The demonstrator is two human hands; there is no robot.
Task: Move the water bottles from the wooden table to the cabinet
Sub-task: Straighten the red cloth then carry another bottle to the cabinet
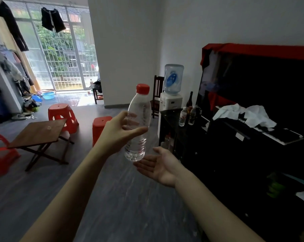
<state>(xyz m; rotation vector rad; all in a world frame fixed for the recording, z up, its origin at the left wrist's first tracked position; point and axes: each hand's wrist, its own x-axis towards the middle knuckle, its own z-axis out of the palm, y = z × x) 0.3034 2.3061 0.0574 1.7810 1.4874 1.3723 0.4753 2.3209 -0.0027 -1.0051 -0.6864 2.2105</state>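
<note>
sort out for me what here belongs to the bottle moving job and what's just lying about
Job: water bottle gripped in the left hand; open right hand below it; wooden table; black cabinet; two small bottles already on it.

Lying about: red stools; water dispenser; blue basin; white cloth.

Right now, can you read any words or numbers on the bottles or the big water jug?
No text can be read anywhere.
Clear plastic bottle with red cap, in the left hand: no printing visible.
Big blue water jug: blue label, too blurred.
Two small clear bottles on the black cabinet: labels too small.
</note>
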